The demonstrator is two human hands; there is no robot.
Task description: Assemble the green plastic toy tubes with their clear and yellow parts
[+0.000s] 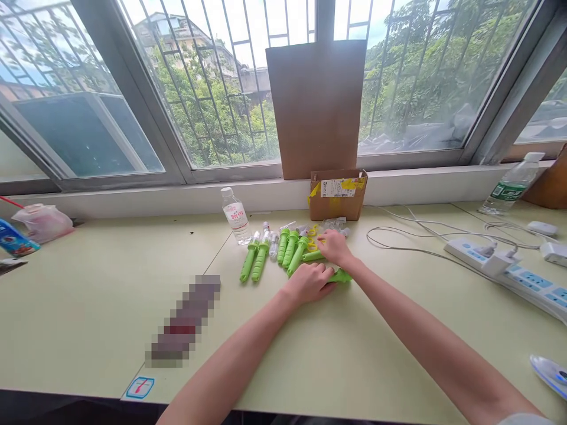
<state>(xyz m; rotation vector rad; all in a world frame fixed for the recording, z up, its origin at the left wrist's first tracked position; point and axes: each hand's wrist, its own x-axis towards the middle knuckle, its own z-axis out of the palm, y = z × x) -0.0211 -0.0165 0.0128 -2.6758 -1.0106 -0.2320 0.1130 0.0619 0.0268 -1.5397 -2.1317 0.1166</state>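
Head camera: above the table [101, 283], this side of the cardboard box [338, 202]
Facing: forward and down, toward the box
Nearness: well back from it

Labels in sight, no word surely legible

The small cardboard box [321, 211] bears a white printed label [330, 189], its lines too fine to read. Left of the box, a clear bottle [241, 234] carries large red characters on a pale label [235, 216], blurred. Well right of the box, another bottle [495, 206] wears a green label [507, 190], its white lettering unreadable. Left of the box and nearer the viewer, a blue-framed sign [140, 387] shows one red mark.
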